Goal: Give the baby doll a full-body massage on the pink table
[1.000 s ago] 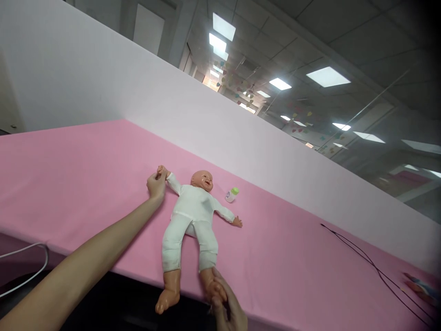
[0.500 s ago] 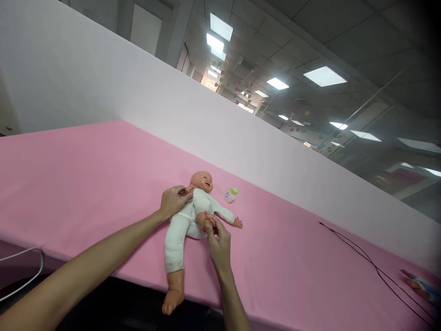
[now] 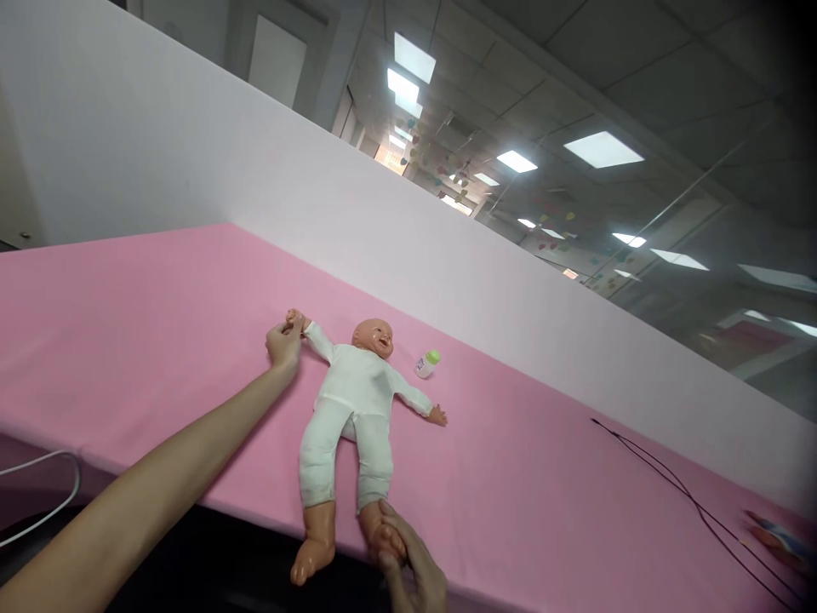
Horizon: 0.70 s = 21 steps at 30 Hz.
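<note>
A baby doll (image 3: pixel 354 381) in a white cloth suit lies face up on the pink table cover (image 3: pixel 523 477), arms spread and both legs stretched toward the front edge. My left hand (image 3: pixel 284 343) grips the doll's hand at the upper left, its arm drawn out from the body. At the front edge, my right hand (image 3: pixel 414 566) holds the doll's foot between thumb and fingers. The doll's other foot hangs past the edge. A small bottle with a green cap (image 3: pixel 427 363) stands tilted in view beside the doll's head.
A white partition (image 3: pixel 383 230) runs behind the table. Black cables (image 3: pixel 677 485) lie at the right, near a blue and brown object (image 3: pixel 779 538) too blurred to name. A white cable (image 3: pixel 73 477) loops at the left edge.
My left hand has moved up and left, stretching the doll's arm outward from its chest. My right hand has moved down toward me, straightening the raised leg.
</note>
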Available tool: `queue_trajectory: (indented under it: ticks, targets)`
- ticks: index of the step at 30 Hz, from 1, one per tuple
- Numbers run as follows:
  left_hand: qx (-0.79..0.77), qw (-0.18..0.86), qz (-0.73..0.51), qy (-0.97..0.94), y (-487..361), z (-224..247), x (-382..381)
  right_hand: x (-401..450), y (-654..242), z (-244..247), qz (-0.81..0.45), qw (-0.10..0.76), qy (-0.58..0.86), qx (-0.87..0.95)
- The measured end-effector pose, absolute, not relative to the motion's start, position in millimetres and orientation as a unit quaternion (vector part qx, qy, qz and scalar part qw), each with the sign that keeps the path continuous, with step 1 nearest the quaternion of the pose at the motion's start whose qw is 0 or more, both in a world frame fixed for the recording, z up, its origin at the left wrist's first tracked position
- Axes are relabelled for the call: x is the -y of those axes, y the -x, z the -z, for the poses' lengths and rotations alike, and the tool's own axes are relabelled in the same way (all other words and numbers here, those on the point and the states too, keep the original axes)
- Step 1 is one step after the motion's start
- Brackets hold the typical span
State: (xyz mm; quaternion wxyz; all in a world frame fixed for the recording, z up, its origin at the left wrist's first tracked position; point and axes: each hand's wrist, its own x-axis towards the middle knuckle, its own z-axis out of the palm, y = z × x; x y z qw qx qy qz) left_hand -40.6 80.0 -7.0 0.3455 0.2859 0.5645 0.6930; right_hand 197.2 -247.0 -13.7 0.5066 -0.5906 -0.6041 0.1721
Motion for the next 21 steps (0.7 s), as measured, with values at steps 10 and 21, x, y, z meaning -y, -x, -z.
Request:
queue_trajectory:
  ticks: [10, 21]
  targets:
    - [-0.439, 0.161, -0.556, -0.687, 2.8, -0.8, -32.6, 148.8, -178.9, -48.7, -0.224, 0.500, 0.556, 0.625]
    - [-0.469, 0.246, -0.645, -0.551, 15.3, -0.6, -51.1, 191.2, -185.5, -45.6, -0.216, 0.522, 0.560, 0.607]
